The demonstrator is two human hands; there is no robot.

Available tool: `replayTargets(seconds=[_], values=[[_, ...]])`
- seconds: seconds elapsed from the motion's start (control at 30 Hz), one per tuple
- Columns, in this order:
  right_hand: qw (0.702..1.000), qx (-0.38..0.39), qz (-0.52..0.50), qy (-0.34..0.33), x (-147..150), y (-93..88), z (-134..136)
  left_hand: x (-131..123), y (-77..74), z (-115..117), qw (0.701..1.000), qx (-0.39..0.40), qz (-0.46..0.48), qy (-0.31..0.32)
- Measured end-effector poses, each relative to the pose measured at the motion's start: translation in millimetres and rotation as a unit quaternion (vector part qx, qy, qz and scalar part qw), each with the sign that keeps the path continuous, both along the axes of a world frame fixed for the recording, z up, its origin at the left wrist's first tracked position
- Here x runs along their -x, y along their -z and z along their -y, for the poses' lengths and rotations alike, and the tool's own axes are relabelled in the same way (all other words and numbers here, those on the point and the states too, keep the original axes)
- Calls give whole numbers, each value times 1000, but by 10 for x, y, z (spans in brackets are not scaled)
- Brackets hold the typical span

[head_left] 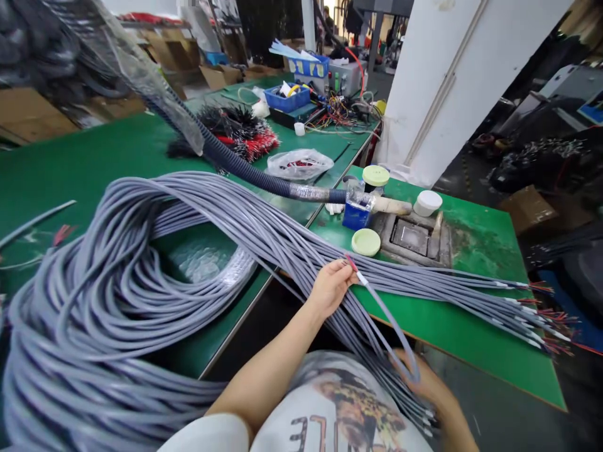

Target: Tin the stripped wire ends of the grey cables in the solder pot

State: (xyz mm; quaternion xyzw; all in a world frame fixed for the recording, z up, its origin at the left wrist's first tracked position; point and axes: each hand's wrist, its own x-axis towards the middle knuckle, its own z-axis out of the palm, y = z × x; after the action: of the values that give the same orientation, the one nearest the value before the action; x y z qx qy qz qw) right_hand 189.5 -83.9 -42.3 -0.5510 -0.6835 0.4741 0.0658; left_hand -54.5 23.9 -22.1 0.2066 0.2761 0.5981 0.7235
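Farthest left of the grip, thick grey coils [80, 289] sprawl over the dark green table [42, 157], their lower edge cut off by the frame; a ridged hose [235, 160] passes above them, beyond the grip. From the coils, a bundle of grey cables [277, 235] runs rightward, passing behind the left hand [328, 287]. That hand is closed, thumb and fingers pinching the end of a single grey cable [387, 317]. Its red wires [351, 261] poke up past the fingertips, pointing up and slightly left, while a white sleeve [362, 278] sits just right of the pinch; how far the wires reach inside the fingers is hidden. From there the cable's long axis slants down and right, towards the wearer, bending round in a loop near the right hand [426, 382]. Beyond the grip, a little to its right, stand a blue box [357, 215] and a pale green lid [366, 242], with a grimy metal block [391, 250] further right. The right hand, below and right of the grip, has its fingers mostly behind the loop and blurred, so whether it grasps the cable cannot be told. Farthest right, stripped wire ends [558, 318] fan out, too fine to count.
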Motion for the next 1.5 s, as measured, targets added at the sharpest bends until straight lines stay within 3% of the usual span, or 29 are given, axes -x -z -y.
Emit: replayTargets(seconds=[0.1,0.17,0.2,0.3,0.37,0.47,0.57,0.63,0.67,0.77,0.87,0.93,1.13,1.23,1.33,1.5], values=[[998,-26,-2,65,-324,-249,264,-128,-86,39,998,-31,-47,12],[966,-172,21,192,-400,-556,303,-239,-163,71,995,-58,-77,37],[946,-232,22,224,-373,-718,275,-300,-203,90,992,-71,-89,51],[940,-302,21,159,-104,-1087,60,-471,-312,151,986,-95,-108,79],[935,-327,45,125,119,-1172,-97,-554,-356,195,985,-104,-111,75],[933,-327,26,148,355,-1099,-218,-616,-369,256,978,-140,-153,0],[932,-296,-64,199,450,-955,-233,-634,-336,291,923,-272,-244,-121],[929,-276,-113,217,470,-892,-231,-646,-303,297,887,-343,-265,-158],[928,-268,-127,224,478,-875,-232,-656,-285,296,889,-344,-254,-161],[927,-249,-141,242,504,-859,-229,-699,-240,295,957,-226,-158,-95],[929,-243,-140,240,510,-858,-221,-726,-213,306,992,-108,-49,53],[939,-237,-133,213,462,-864,-236,-711,-212,319,989,-80,-21,125],[939,-221,-181,191,197,-1014,-498,-586,-249,374,968,-114,-42,220],[939,-133,-273,159,243,-1096,-625,-566,-239,422,956,-131,-61,253],[923,-99,-333,167,393,-1086,-669,-557,-210,461,954,-124,-60,265],[872,-180,-390,235,625,-934,-689,-489,-185,469,941,-116,-69,310]])
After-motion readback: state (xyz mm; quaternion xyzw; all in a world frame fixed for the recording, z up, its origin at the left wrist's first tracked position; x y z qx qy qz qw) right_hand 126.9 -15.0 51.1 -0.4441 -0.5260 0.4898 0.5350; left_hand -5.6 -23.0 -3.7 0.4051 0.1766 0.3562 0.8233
